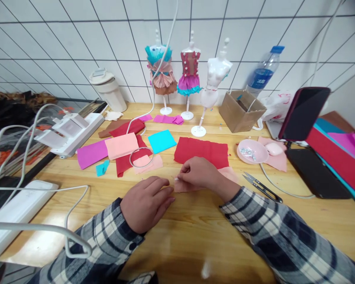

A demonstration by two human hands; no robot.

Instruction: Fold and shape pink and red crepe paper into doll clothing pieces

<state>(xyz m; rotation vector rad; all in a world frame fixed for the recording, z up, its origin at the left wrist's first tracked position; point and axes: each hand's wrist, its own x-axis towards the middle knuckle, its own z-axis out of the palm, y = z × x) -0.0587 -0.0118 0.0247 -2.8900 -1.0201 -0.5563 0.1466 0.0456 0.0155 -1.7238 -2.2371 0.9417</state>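
On the wooden table my right hand [199, 172] is closed in a pinch over the left end of a pink fabric strip [187, 187]. A tiny white spot shows at its fingertips; what they hold is too small to make out. My left hand [148, 201] lies palm down beside that strip's left end, fingers stretched out and holding nothing. A folded red cloth [201, 148] lies just behind my right hand. To its left are a blue cloth square [162, 141], a metal hoop [142, 157] on pink and red pieces, and a purple cloth [92, 154].
Thread snips [262, 187] and a pink bowl of small shiny pieces [252, 151] are at right, near a propped phone [306, 114]. Along the wall stand two dressed mini mannequins, a bare white mannequin [214, 75] and a cardboard box [239, 114]. White cables [73, 209] cross the left side.
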